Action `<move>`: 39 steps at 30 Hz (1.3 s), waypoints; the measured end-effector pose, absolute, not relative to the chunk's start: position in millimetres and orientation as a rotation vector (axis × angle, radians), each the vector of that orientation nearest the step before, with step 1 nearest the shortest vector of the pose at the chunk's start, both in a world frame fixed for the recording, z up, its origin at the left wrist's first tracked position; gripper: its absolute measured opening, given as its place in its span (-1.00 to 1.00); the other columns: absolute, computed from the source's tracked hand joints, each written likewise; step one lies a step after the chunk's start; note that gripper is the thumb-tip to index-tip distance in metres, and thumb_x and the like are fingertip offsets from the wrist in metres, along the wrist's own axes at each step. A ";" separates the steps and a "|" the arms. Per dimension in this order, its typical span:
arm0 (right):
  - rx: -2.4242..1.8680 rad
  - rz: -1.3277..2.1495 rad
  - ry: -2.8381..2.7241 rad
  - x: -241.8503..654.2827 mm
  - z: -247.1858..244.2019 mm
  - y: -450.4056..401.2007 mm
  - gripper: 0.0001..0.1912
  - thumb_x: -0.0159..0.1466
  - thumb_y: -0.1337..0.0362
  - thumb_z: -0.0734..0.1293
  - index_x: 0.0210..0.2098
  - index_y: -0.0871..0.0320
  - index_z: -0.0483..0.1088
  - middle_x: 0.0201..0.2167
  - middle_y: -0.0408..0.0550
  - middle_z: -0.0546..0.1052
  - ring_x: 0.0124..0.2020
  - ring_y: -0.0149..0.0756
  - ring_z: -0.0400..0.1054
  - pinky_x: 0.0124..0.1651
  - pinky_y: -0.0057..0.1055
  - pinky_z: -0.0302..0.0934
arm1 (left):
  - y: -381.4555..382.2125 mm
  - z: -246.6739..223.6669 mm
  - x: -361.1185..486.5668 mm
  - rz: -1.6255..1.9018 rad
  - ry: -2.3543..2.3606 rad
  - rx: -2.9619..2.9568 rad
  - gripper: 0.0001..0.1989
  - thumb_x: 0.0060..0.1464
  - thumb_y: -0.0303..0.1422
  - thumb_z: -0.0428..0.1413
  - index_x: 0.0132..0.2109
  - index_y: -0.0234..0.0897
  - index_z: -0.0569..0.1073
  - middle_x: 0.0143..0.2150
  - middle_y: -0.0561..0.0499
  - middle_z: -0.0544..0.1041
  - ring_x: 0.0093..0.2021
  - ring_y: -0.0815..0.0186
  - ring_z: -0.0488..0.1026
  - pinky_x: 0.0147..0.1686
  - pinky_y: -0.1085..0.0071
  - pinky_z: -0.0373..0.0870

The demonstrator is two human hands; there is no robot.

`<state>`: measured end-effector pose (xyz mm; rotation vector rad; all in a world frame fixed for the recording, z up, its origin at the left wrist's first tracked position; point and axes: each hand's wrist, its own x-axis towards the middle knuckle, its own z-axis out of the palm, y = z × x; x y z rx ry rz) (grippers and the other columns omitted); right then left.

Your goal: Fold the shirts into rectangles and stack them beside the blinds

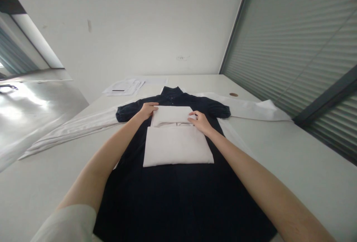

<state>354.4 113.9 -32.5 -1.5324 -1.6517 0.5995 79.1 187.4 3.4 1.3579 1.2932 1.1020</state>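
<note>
A folded white garment [178, 145] lies on the chest of a dark short-sleeved shirt [178, 193], which is spread flat with its collar away from me. The garment's upper flap [173, 115] is a narrower folded band, partly raised above the lower part. My left hand [147, 110] grips the flap's left edge, thumb and fingers closed on it. On the other side, my right hand [200, 122] pinches the flap's right edge. Under the dark shirt lies another white garment, its long sleeves [248, 108] stretched out to both sides.
All the clothing rests on a white table [279, 149]. Papers [124, 87] lie at its back left, and a round brown cable hole [233, 94] is at the back right. A white wall [156, 26] stands behind, with a blind-covered window [295, 48] along the right.
</note>
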 end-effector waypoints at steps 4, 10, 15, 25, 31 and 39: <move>-1.564 0.497 -1.696 350.5 -30.6 110.6 -0.67 0.12 0.13 0.33 -0.18 0.17 0.46 -0.50 -0.18 0.41 -0.46 -0.27 0.31 -0.32 -0.37 0.19 | 183.5 -4.0 74.6 1.136 1.310 1.396 -0.43 -0.20 -0.23 0.41 -0.03 -0.41 0.51 -0.49 0.06 0.47 -0.54 0.42 0.35 -0.44 0.42 0.34; -1.722 0.347 -1.776 358.2 -7.2 100.6 -0.67 0.23 0.18 0.33 -0.03 0.15 0.39 -0.37 -0.08 0.54 -0.33 -0.22 0.43 -0.25 -0.39 0.19 | 154.6 7.3 50.7 1.085 1.426 1.487 -0.46 -0.23 -0.23 0.44 -0.10 -0.36 0.48 -0.51 0.12 0.44 -0.53 0.41 0.42 -0.48 0.48 0.41; -1.883 0.268 -1.915 381.3 8.4 67.3 -0.73 0.26 0.12 0.34 -0.12 0.12 0.42 -0.41 -0.06 0.56 -0.34 -0.17 0.46 -0.29 -0.39 0.17 | 103.2 19.2 16.5 0.551 1.554 1.616 -0.51 -0.09 0.03 0.31 -0.48 -0.37 0.43 -0.62 0.06 0.39 -0.65 0.37 0.41 -0.71 0.56 0.22; -1.810 0.863 -1.872 387.9 -2.3 -21.9 -0.59 0.25 -0.05 0.32 -0.54 0.13 0.34 -0.66 -0.14 0.44 -0.70 -0.39 0.30 -0.56 -0.46 0.10 | 7.7 13.0 5.6 0.334 1.246 1.527 -0.51 0.01 0.07 0.23 -0.28 -0.34 0.48 -0.28 0.01 0.47 -0.63 0.49 0.40 -0.77 0.62 0.07; -1.735 1.114 -1.389 373.9 -4.1 -34.8 -0.77 0.33 0.14 0.23 -0.41 0.12 0.29 -0.82 -0.30 0.22 -0.79 -0.46 0.15 -0.73 -0.60 -0.18 | -6.5 19.6 13.6 0.506 1.274 1.282 -0.50 -0.01 -0.09 0.29 -0.02 -0.27 0.39 -0.20 0.02 0.49 -0.64 0.53 0.37 -0.75 0.61 0.14; -1.759 0.992 -1.420 371.4 -6.8 -37.0 -0.83 0.32 0.18 0.22 -0.29 0.15 0.35 -0.83 -0.28 0.29 -0.80 -0.45 0.15 -0.70 -0.58 -0.09 | -12.3 15.5 13.7 0.448 1.289 1.348 -0.45 0.02 -0.09 0.29 0.03 -0.29 0.31 -0.21 -0.01 0.51 -0.61 0.44 0.44 -0.71 0.53 0.30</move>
